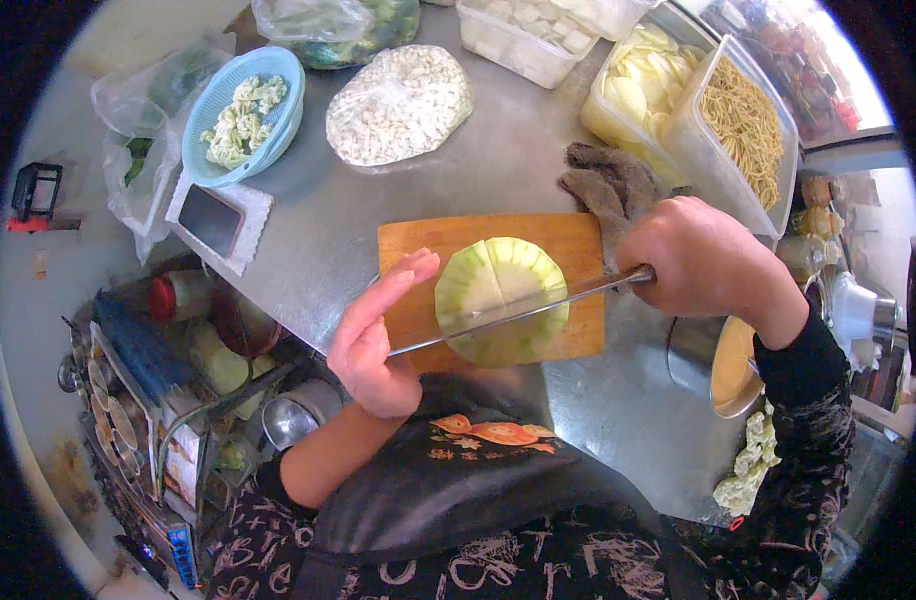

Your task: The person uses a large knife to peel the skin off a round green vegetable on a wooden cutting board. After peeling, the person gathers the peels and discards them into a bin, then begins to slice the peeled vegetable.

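Observation:
A peeled, pale-green round vegetable (514,274) rests on a wooden cutting board (578,322) right before me. A slit runs from its far edge in towards the middle. My right hand (702,259) grips the handle of a kitchen knife (529,311), whose blade slants across the vegetable, seen nearly edge-on. How deep the blade sits cannot be told. By the blade's far end is my left hand (379,341), fingers stretched out and palm near the metal; whether it touches the blade is unclear.
Beyond the board lie a bag of chopped white pieces (402,105) and a blue basket of cauliflower (244,112). Tubs of sliced vegetable (642,75) and noodles (743,127) stand back right, beside a brown cloth (612,180). A metal pot (717,367) is right; a phone (210,217) lies left.

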`<state>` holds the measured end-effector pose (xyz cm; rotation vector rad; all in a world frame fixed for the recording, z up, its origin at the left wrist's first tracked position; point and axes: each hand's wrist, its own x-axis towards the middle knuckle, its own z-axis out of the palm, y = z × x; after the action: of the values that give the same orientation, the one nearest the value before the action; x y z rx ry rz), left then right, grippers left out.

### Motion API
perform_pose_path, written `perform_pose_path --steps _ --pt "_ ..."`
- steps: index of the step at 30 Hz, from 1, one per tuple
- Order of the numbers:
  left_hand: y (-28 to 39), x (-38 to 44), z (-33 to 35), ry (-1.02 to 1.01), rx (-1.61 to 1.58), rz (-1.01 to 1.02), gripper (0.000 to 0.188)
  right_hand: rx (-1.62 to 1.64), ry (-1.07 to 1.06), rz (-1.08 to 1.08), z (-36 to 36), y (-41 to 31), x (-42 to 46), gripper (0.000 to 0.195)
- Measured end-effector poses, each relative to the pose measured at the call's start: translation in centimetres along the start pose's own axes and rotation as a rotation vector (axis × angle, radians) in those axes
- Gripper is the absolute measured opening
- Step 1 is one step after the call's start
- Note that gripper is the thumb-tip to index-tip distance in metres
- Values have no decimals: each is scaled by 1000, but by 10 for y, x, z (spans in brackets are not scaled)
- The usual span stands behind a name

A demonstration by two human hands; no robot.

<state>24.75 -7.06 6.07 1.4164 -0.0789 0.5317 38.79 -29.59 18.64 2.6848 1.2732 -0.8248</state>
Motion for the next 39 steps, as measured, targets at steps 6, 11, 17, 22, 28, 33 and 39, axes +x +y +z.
perform_pose_path --steps 6,11,17,22,28,33,39 --pt "-5 -4 -4 -19 -11 -67 43 7 -57 38 1 -3 6 12" --pt "2 9 11 -64 129 -3 45 90 -79 43 32 22 5 7" --pt "-33 -7 -7 -25 126 14 48 -81 -81 38 18 -5 21 5" --pt "-78 -31 -7 -137 400 -33 50 21 -198 99 114 35 39 16" --pt "-104 -46 -16 -124 492 -92 50 59 -210 129 138 30 60 15" --pt "-120 -48 -21 -156 586 -139 46 132 -83 160 140 41 68 19" --pt "-104 -46 -20 -222 439 -151 48 76 -64 114 147 35 56 15"
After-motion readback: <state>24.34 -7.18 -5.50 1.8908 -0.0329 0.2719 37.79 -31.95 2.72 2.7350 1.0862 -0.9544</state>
